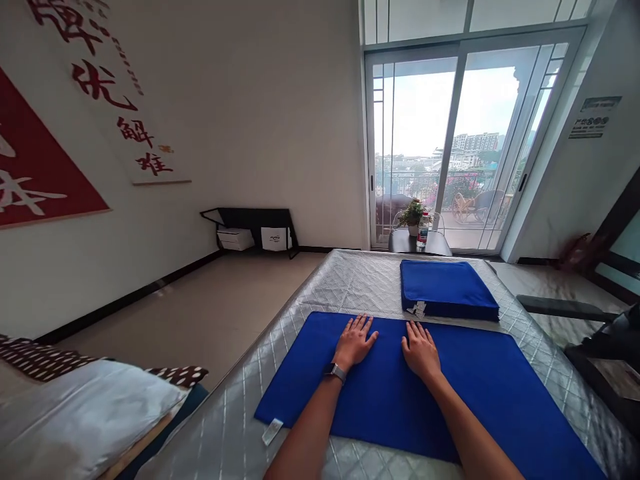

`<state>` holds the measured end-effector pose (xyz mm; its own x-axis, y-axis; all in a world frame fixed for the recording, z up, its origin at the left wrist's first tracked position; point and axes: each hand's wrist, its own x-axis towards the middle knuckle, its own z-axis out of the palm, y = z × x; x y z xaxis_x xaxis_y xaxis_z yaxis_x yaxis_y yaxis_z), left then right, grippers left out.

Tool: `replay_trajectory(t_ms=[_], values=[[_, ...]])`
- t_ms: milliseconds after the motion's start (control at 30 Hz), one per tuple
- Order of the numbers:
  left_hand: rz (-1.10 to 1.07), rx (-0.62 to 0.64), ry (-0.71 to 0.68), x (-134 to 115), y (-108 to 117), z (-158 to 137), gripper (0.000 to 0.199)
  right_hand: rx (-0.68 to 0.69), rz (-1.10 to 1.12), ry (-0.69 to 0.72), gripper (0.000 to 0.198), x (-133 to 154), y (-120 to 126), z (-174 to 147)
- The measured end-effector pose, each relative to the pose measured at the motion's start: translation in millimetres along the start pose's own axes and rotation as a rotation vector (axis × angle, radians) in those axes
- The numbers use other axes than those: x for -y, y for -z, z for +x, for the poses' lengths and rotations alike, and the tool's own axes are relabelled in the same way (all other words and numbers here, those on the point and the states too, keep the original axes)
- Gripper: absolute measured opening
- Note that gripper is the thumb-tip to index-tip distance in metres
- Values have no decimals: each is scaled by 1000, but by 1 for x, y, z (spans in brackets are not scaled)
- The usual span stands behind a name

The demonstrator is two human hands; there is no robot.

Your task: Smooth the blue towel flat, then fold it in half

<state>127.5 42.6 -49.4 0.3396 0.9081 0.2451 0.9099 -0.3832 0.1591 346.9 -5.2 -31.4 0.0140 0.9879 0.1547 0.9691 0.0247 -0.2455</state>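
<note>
A flat blue cloth lies spread over a quilted silver cover, with a white label sticking out at its near left corner. My left hand rests palm down on the cloth close to its far edge, fingers spread, a watch on the wrist. To the right of it, my right hand is also flat on the cloth, fingers stretched toward the same edge. Neither hand holds anything. Just beyond the right hand sits a neat stack of folded blue cloths with white labels at its front left corner.
Past the covered table stands a small dark table with a potted plant and a bottle. White pillows lie at the lower left. A dark bench is on the right, and a black rack stands against the wall.
</note>
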Motion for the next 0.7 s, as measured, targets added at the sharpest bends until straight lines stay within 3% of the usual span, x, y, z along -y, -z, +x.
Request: replay_trajectory(t_ms=[700], values=[[48, -20, -8, -1, -3, 1, 60, -9, 3, 2, 62, -4, -9, 2]])
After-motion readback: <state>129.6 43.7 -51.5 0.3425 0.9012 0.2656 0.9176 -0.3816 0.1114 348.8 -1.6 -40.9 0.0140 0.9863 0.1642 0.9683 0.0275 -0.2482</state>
